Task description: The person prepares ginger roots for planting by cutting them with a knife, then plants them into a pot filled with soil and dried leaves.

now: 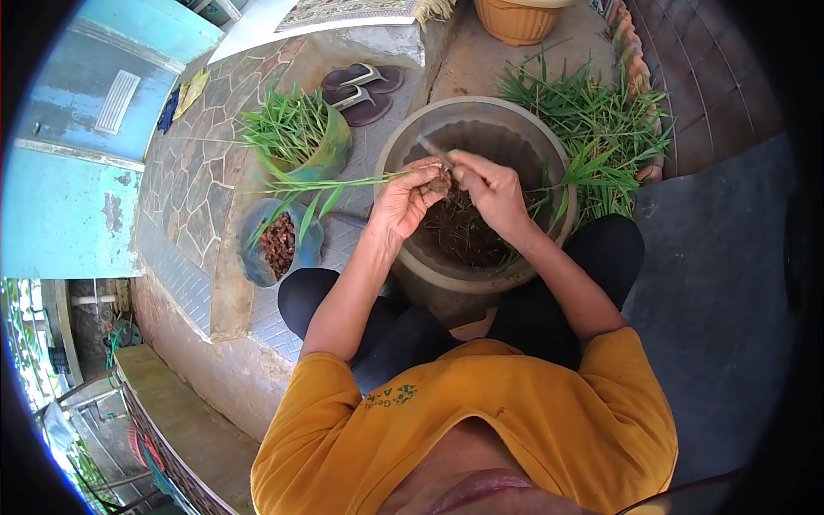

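Over a large round pot (pixel 397 154) with dark soil and roots inside, both my hands meet. My left hand (pixel 405 199) is closed round the root clump of a plant (pixel 343 183), whose green stem and leaves stretch out to the left. My right hand (pixel 491 190) grips a knife (pixel 435 150), its blade pointing up and left beside the root clump (pixel 438 182). Fingers partly hide where the blade and the roots meet.
Left of the pot are a green planter (pixel 335 150) of cut leafy stems and a bluish container (pixel 251 249) with reddish-brown pieces. Sandals (pixel 365 94) lie behind them. A leafy heap (pixel 592 129) is at right, an orange pot (pixel 518 21) at the top.
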{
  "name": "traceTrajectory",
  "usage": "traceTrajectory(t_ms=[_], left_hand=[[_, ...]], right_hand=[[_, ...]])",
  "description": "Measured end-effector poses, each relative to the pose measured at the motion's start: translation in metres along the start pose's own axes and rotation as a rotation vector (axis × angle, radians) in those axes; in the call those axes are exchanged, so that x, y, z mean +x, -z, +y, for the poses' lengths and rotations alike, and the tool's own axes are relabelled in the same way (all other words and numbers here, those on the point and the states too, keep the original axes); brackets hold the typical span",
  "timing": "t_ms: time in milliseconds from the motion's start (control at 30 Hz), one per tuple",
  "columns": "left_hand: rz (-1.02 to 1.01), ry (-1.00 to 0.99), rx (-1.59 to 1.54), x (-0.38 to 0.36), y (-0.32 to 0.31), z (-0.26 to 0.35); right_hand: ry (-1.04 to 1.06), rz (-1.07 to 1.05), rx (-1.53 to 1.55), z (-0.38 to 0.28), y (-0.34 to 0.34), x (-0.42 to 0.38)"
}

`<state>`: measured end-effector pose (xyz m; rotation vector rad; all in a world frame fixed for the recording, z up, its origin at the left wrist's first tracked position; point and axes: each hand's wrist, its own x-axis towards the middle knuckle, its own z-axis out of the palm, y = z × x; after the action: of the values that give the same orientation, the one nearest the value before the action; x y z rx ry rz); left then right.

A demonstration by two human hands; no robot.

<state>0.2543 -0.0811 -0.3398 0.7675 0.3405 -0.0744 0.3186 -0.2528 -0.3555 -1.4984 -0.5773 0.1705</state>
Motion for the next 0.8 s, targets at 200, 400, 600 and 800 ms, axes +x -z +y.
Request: traceTrajectory(t_ms=[200,400,600,800], left_hand=[[0.089,-0.244,0.335,-0.010,-0.023,-0.003],[0.090,-0.396,0.356,-0.010,-0.020,0.002],[0.105,-0.266,0.338,-0.007,-0.020,-0.006],[0.044,-0.190,0.538,-0.004,-0.016,-0.003]], right_hand=[[-0.475,-0.037,-0.014,-0.024,0.029,0.019],[-0.272,-0.097,-0.156,-0.043,0.024,0.006],[-0.105,-0.120,-0.049,-0.027,0.007,-0.003],[-0.474,-0.051,0.359,-0.027,0.022,0.008]])
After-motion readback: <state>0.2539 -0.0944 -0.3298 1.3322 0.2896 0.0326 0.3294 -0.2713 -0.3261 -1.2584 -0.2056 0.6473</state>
